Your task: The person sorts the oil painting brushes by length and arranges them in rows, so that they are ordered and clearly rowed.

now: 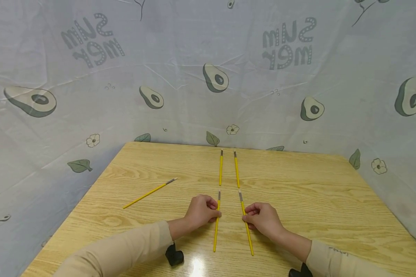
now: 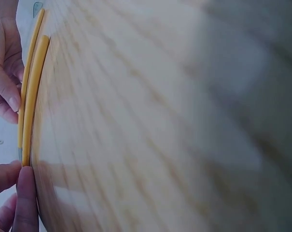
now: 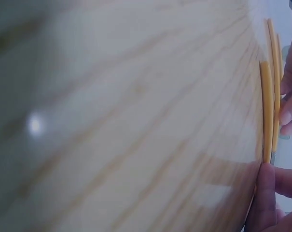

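Note:
Two slim paintbrushes with yellow handles and grey ferrules lie side by side near the front of the table, bristle ends pointing away. My left hand (image 1: 200,211) pinches the left paintbrush (image 1: 215,236) around its middle between thumb and fingers. On the other side, my right hand (image 1: 264,220) pinches the right paintbrush (image 1: 249,239) in the same way, with a gap between the two. Both handles lie along the wooden surface; the left handle (image 2: 35,92) shows close in the left wrist view, the right handle (image 3: 267,111) in the right wrist view.
Beyond the hands, a far left paintbrush (image 1: 220,169) and a far right paintbrush (image 1: 237,171) lie nearly in line with the near pair. Another paintbrush (image 1: 149,193) lies slanted at the left. A printed avocado cloth (image 1: 183,46) hangs behind the wooden table (image 1: 315,184).

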